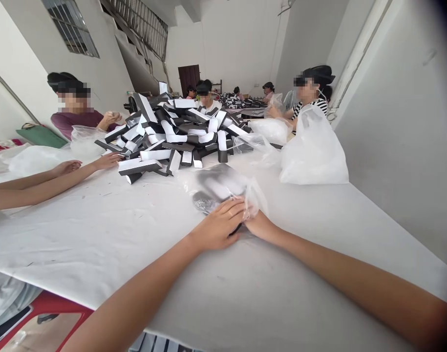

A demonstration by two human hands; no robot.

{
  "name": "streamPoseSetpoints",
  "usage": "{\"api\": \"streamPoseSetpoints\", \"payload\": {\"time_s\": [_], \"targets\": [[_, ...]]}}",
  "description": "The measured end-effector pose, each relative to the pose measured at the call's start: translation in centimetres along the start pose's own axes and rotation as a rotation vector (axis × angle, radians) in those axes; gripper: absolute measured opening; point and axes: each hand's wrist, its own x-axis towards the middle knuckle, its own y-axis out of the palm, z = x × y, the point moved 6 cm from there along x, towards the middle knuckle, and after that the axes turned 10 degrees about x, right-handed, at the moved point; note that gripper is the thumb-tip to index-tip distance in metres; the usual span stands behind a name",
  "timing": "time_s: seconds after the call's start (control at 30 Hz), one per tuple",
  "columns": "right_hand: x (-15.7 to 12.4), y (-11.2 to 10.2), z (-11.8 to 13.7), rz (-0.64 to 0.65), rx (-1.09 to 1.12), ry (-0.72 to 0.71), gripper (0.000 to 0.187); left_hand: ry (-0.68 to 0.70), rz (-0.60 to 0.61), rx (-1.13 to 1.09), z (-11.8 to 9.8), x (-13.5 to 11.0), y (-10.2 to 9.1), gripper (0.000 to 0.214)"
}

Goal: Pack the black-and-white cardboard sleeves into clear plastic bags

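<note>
Head view: left hand [219,227], fingers together, pressed the filled plastic bag [219,188]; right hand [260,227] had its fingers hidden behind the bag's loose end

The left arm [135,303] and the right arm [355,278] are bare and slim, and they get wider toward the elbow. The left hand [218,227] and the right hand [262,227] are bare too. The fingers [230,210] are thin and smooth. Low on the left side, there is some pale gray cloth [10,298]. It may be the person's own clothes, but that is hard to tell.
</note>
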Motion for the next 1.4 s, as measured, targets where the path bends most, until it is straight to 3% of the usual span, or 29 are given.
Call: {"api": "streamPoseSetpoints", "payload": {"time_s": [0.1,0.2,0.3,0.37,0.43,0.57,0.63,0.7,0.8,0.9,1.07,1.17,1.27,1.4], "targets": [[-1.9,-1.4,-1.0,-0.009,0.0,0.043,0.029,-0.038,0.029,0.067,1.2,-0.2,0.5,0.069],[-2.4,-1.4,-1.9,0.028,0.036,0.112,0.024,-0.187,0.057,0.183,4.4,-1.0,1.2,0.081],[-2.2,-0.7,-1.5,0.067,0.015,0.028,0.03,-0.393,0.083,0.268,8.1,-2.3,1.7,0.074],[-2.3,-0.6,-0.9,0.047,-0.056,-0.053,0.034,-0.449,0.092,0.272,9.3,-2.7,1.8,0.066],[-2.7,-0.7,0.4,0.007,-0.152,-0.195,0.038,-0.447,0.069,0.269,9.2,-2.6,1.8,0.06],[-4.2,-1.2,3.9,-0.085,-0.484,-0.641,0.043,-0.358,0.001,0.266,6.9,-1.2,1.4,0.043],[-4.2,-1.9,4.3,-0.16,-0.632,-0.728,0.048,-0.364,0.009,0.27,6.1,-0.7,1.4,0.028],[-3.2,-2.8,3.4,-0.2,-0.697,-0.664,0.056,-0.362,0.049,0.248,5.7,-0.5,1.7,0.018],[-1.4,-3.9,0.4,-0.114,-0.657,-0.422,0.064,-0.274,0.098,0.096,5.0,-0.4,2.3,0.026],[-0.5,-5.0,-2.1,-0.098,-0.64,-0.201,0.052,-0.231,0.098,-0.02,4.8,-0.5,2.5,0.039],[-0.4,-7.9,-3.4,-0.232,-0.701,-0.038,0.048,-0.458,0.173,0.111,6.6,-1.3,3.2,0.047],[-0.3,-8.9,-4.4,-0.217,-0.754,0.059,0.048,-0.566,0.194,0.145,7.7,-2.0,3.3,0.043],[-0.4,-8.5,-4.4,-0.2,-0.812,0.054,0.047,-0.572,0.148,0.126,8.1,-2.1,2.9,0.036],[-0.9,-6.1,-1.5,-0.209,-0.868,-0.219,0.055,-0.485,0.004,0.081,7.1,-1.4,2.0,0.031]]}}
